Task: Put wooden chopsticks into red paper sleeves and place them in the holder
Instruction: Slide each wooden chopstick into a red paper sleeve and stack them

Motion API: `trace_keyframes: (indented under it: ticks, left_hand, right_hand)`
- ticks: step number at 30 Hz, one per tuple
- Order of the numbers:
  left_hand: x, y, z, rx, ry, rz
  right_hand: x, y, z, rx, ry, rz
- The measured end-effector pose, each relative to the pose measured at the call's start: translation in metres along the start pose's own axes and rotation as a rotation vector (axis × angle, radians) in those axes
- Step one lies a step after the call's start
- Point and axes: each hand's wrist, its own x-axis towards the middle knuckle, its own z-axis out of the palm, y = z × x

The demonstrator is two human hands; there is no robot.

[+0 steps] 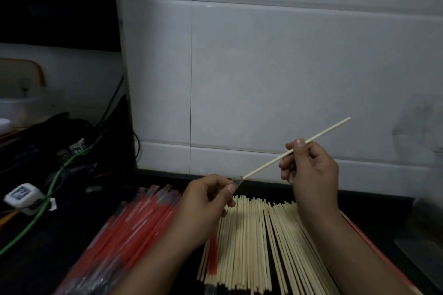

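The right hand (311,170) has its fingers (291,148) pinched on a chopstick (297,148), held raised and slanting, its lower tip touching the mouth of a sleeve (237,182). The left hand (206,201) pinches that sleeve's clear end between thumb and curled fingers, palm down. Below both forearms, loose chopsticks (251,242) lie spread on the dark desk (31,258); left of the left hand lies a pile of red sleeves (134,227).

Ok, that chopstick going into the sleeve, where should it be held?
Hold the chopstick near its middle, as the right hand does, coming from below right. Its lower tip sits at the sleeve mouth pinched by the left hand.
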Motion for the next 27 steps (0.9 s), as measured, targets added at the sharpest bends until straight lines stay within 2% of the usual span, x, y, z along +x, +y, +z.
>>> trace_keyframes:
  ticks: [27]
  left_hand:
    - [0.0014, -0.0067, 0.0006, 0.036, -0.016, -0.021]
  right_hand:
    - [-0.0016, 0.0023, -0.0002, -0.001, 0.003, -0.011]
